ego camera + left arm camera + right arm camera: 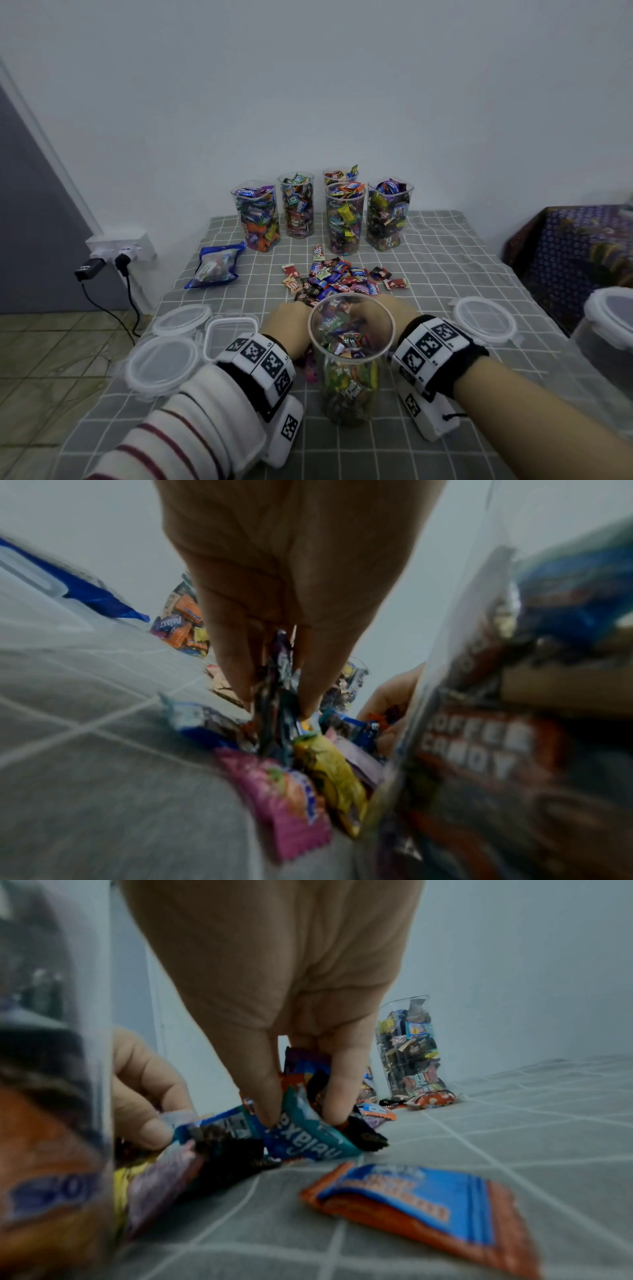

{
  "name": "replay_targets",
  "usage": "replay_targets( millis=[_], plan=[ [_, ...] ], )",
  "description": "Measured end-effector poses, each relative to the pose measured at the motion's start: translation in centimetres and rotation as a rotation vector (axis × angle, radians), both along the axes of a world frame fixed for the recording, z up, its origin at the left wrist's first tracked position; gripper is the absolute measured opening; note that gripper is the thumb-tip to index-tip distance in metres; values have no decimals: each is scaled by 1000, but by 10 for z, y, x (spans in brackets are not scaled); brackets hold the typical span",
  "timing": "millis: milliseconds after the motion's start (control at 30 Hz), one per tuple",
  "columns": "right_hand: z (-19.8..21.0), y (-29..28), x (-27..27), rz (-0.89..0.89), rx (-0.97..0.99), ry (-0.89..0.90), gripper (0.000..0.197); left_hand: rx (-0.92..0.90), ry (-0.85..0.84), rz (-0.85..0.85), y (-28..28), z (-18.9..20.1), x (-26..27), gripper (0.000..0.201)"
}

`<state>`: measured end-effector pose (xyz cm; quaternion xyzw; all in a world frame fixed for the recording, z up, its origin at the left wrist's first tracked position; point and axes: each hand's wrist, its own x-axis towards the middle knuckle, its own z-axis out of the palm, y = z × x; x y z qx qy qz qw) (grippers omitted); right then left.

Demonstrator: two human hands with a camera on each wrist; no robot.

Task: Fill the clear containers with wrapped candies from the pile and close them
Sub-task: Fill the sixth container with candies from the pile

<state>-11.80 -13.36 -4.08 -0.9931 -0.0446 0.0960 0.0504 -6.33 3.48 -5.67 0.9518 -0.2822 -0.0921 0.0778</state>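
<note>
Where the print can be read, your near jar (351, 356) shows "Fruit Plus" through its wall, and the left wrist view catches "COFFEE CANDY" on a wrapper inside it. Your right hand (274, 1001) pinches a teal "relaxa" sweet (308, 1137) between thumb and fingers, palm down, with other wrappers bunched in the same grip. Your left hand (291, 588) points fingers down and pinches dark wrappers (277, 685). Both hands reach round the jar into the pile (337, 277) at its 12 o'clock. The jar stands open, about two thirds full. Five filled jars (344, 219) stand open further out at 12. Lids (161, 363) lie at 9 and at 3 o'clock. A blue bag (215, 265) lies at 10 o'clock.
</note>
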Motion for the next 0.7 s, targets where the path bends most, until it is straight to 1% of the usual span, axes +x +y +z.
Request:
replay_targets(
  millis=[33, 100, 167, 300, 400, 600, 700],
  plan=[
    [7, -2, -3, -50, -7, 18, 25, -47, 18, 15, 2, 3, -2, 21],
    [15, -3, -8, -78, -22, -13, 26, -165, 46, 44, 6, 13, -9, 24],
    [22, -2, -13, -107, -10, -28, 27, -264, 37, 69, 9, 21, -15, 25],
    [31, -7, -24, -147, 173, -103, 25, -407, 9, 85, 11, 38, -24, 26],
    [35, -9, -29, -206, 231, -128, 24, -533, 19, 115, 12, 45, -29, 22],
    [53, -12, -40, -279, 363, -270, 27, -794, -14, 203, 16, 59, -36, 19],
    [66, -17, -50, -294, 497, -376, 25, -900, -30, 218, 23, 66, -38, 15]
  ],
)
